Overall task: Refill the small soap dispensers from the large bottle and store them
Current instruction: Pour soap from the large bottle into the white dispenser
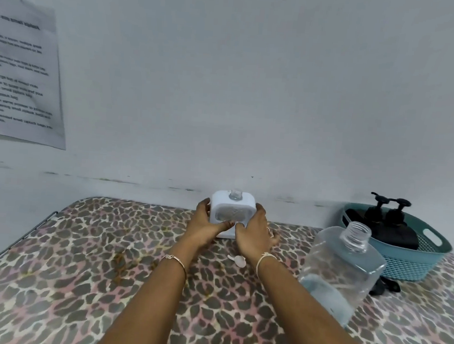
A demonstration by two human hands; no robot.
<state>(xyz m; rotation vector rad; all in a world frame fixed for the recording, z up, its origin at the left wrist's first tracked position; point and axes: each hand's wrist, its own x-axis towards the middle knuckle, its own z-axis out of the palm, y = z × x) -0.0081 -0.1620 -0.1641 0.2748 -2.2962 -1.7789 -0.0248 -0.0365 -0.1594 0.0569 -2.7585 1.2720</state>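
A small white square soap dispenser (231,211) with an open clear neck stands upright near the wall at the back of the table. My left hand (205,224) grips its left side and my right hand (255,235) grips its right side, thumbs meeting at its front. The large clear bottle (340,270) stands uncapped to the right, with a little bluish liquid at its bottom. Two black pump dispensers (387,219) sit in a teal basket (414,265) at the far right.
A small white cap or pump piece (238,260) lies on the leopard-print tablecloth (78,255) just in front of my hands. A black object (385,286) lies by the basket's front. A printed sheet (19,74) hangs on the wall at left.
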